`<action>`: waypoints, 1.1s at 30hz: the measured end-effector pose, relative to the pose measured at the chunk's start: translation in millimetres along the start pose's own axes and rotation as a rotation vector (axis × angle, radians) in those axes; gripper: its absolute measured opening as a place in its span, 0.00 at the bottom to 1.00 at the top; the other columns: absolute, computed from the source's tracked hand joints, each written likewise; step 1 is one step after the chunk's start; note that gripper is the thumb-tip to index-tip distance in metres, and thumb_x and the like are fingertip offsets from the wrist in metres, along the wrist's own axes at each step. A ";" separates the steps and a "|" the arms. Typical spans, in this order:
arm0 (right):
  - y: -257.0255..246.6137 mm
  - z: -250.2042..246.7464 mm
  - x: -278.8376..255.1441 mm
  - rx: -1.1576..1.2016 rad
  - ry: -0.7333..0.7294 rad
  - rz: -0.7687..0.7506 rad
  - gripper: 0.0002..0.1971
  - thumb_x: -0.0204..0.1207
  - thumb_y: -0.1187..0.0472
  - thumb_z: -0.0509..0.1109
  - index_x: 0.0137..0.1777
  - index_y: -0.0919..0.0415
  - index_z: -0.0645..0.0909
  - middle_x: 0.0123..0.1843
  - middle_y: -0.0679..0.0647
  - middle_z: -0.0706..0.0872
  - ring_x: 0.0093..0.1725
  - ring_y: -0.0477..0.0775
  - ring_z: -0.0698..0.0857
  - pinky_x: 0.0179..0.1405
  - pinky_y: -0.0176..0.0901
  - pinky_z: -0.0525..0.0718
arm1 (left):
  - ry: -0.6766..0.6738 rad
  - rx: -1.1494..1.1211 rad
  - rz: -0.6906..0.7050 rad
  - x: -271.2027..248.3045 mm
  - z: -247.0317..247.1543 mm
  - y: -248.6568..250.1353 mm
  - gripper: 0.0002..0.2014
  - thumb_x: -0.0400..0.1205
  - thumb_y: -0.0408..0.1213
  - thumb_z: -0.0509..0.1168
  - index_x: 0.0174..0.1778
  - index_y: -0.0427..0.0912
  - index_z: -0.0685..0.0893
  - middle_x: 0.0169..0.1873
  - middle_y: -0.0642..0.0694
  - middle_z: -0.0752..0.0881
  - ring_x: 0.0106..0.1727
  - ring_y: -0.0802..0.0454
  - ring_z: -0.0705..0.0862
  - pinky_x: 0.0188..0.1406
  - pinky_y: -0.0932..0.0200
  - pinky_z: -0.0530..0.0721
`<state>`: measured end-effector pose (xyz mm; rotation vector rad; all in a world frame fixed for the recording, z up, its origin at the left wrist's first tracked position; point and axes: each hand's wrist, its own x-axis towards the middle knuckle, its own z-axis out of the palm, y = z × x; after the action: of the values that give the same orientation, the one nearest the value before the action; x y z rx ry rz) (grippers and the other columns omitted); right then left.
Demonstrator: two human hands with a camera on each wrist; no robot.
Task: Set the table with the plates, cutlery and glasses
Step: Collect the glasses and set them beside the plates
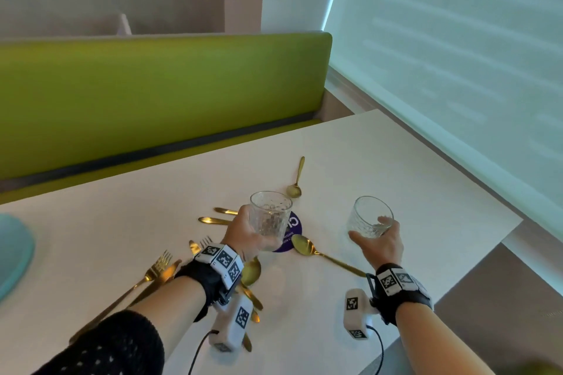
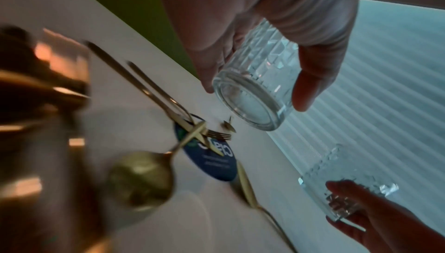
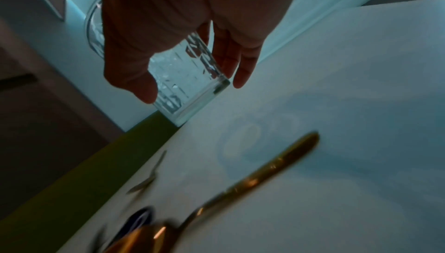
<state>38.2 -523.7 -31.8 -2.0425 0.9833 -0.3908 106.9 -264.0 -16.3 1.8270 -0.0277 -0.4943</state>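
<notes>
While each hand held a cut-pattern tumbler clear of the table (image 1: 380, 161), neither glass touched the white top. The left hand (image 1: 243, 233) wrapped thumb and fingers round the left glass (image 1: 270, 216), which stood nearly upright above the purple coaster (image 1: 294, 228) near the middle of the table; the left wrist view showed its thick base (image 2: 250, 103) in the air, thumb on one side and fingers on the other. The right hand (image 1: 382, 245) gripped the right glass (image 1: 370, 218) from below and the side, tilted a little, over the bare top toward the right edge; in the right wrist view its base (image 3: 192, 93) hung just above the surface, with a faint shadow under it.

Gold cutlery lay loose around them. A small spoon (image 1: 297, 179) lay beyond the coaster toward the far edge. A large spoon (image 1: 320, 253) lay between the two wrists, bowl just beside the coaster, handle running toward the right wrist. Two handles (image 1: 217, 216) showed left of the left hand. A fork (image 1: 152, 271) and more pieces lay toward the near left, partly hidden under the left forearm. A pale blue plate (image 1: 13, 256) sat at the left edge, cut off by the frame. Past the far edge ran a green bench (image 1: 152, 85)
</notes>
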 end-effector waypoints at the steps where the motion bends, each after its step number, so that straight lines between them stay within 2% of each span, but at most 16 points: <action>1: -7.2 5.0 -19.1 0.012 -0.020 -0.023 0.35 0.59 0.60 0.83 0.65 0.61 0.71 0.60 0.60 0.83 0.61 0.62 0.81 0.59 0.46 0.77 | 0.007 0.009 0.004 -14.3 -11.8 -7.3 0.41 0.48 0.44 0.79 0.58 0.47 0.74 0.54 0.52 0.84 0.58 0.51 0.84 0.53 0.57 0.83; 5: -36.6 31.0 -106.6 0.029 -0.131 -0.106 0.36 0.59 0.59 0.84 0.66 0.60 0.72 0.60 0.60 0.83 0.60 0.61 0.82 0.57 0.45 0.78 | 0.063 0.028 0.023 -79.2 -65.2 -35.7 0.35 0.59 0.36 0.82 0.58 0.49 0.71 0.55 0.51 0.82 0.57 0.51 0.81 0.52 0.58 0.79; 8: -56.8 54.8 -176.4 0.016 -0.240 -0.162 0.36 0.58 0.58 0.84 0.65 0.61 0.72 0.61 0.59 0.84 0.59 0.60 0.83 0.55 0.44 0.79 | 0.103 0.006 0.023 -129.3 -107.1 -59.7 0.37 0.59 0.36 0.82 0.62 0.45 0.72 0.56 0.49 0.82 0.58 0.50 0.81 0.50 0.61 0.80; 11: -76.1 82.6 -241.0 -0.002 -0.369 -0.205 0.36 0.58 0.58 0.84 0.65 0.60 0.73 0.61 0.58 0.83 0.60 0.58 0.83 0.56 0.42 0.79 | 0.176 0.020 0.009 -170.5 -144.5 -90.1 0.43 0.51 0.41 0.83 0.63 0.45 0.72 0.59 0.47 0.83 0.59 0.47 0.83 0.60 0.53 0.83; 12: -81.8 91.3 -260.9 -0.013 -0.415 -0.220 0.35 0.58 0.58 0.84 0.65 0.60 0.73 0.61 0.58 0.83 0.60 0.58 0.82 0.55 0.41 0.79 | 0.215 0.026 0.009 -183.1 -155.8 -99.8 0.44 0.51 0.42 0.83 0.62 0.45 0.71 0.58 0.47 0.83 0.59 0.47 0.83 0.60 0.52 0.83; 16: -95.7 124.3 -328.9 -0.085 -0.573 -0.278 0.37 0.58 0.56 0.84 0.67 0.60 0.72 0.63 0.55 0.82 0.62 0.55 0.81 0.52 0.35 0.74 | 0.363 0.049 -0.030 -229.6 -199.9 -136.3 0.38 0.58 0.35 0.84 0.60 0.44 0.70 0.54 0.49 0.80 0.59 0.46 0.81 0.54 0.62 0.75; 18: -100.4 140.3 -355.5 -0.122 -0.633 -0.292 0.38 0.58 0.56 0.84 0.69 0.59 0.72 0.64 0.55 0.83 0.62 0.54 0.82 0.53 0.34 0.75 | 0.443 0.056 -0.065 -247.4 -222.3 -155.6 0.38 0.58 0.32 0.83 0.60 0.43 0.70 0.56 0.46 0.80 0.62 0.46 0.80 0.57 0.63 0.74; 21: -106.4 162.9 -388.9 -0.193 -0.721 -0.322 0.39 0.59 0.55 0.83 0.69 0.59 0.71 0.65 0.56 0.82 0.64 0.56 0.80 0.58 0.38 0.77 | 0.550 0.084 -0.140 -269.3 -251.9 -183.9 0.45 0.57 0.34 0.84 0.69 0.35 0.70 0.66 0.40 0.76 0.68 0.44 0.76 0.67 0.56 0.74; 24: -110.5 183.6 -415.8 -0.245 -0.793 -0.363 0.39 0.59 0.54 0.83 0.70 0.58 0.70 0.66 0.55 0.81 0.65 0.55 0.79 0.59 0.38 0.76 | 0.636 0.103 -0.201 -288.2 -273.4 -210.3 0.46 0.56 0.35 0.84 0.70 0.36 0.71 0.66 0.38 0.74 0.70 0.42 0.73 0.70 0.51 0.73; 28: -113.3 211.3 -442.0 -0.280 -0.873 -0.401 0.40 0.57 0.52 0.83 0.69 0.57 0.70 0.65 0.54 0.80 0.64 0.54 0.79 0.58 0.40 0.78 | 0.704 0.088 -0.268 -304.0 -292.9 -238.1 0.46 0.55 0.35 0.84 0.69 0.39 0.72 0.64 0.37 0.75 0.68 0.39 0.74 0.68 0.48 0.75; 33: -116.2 234.4 -461.0 -0.289 -0.934 -0.415 0.39 0.58 0.54 0.83 0.69 0.58 0.70 0.64 0.55 0.81 0.62 0.54 0.80 0.51 0.35 0.77 | 0.762 0.045 -0.309 -309.4 -308.8 -252.1 0.45 0.55 0.33 0.84 0.69 0.39 0.73 0.65 0.37 0.76 0.67 0.39 0.77 0.67 0.48 0.76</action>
<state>-67.8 -4.8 -54.7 -2.2975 0.0397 0.5104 -125.6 179.3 -79.9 1.9679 0.7742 0.0203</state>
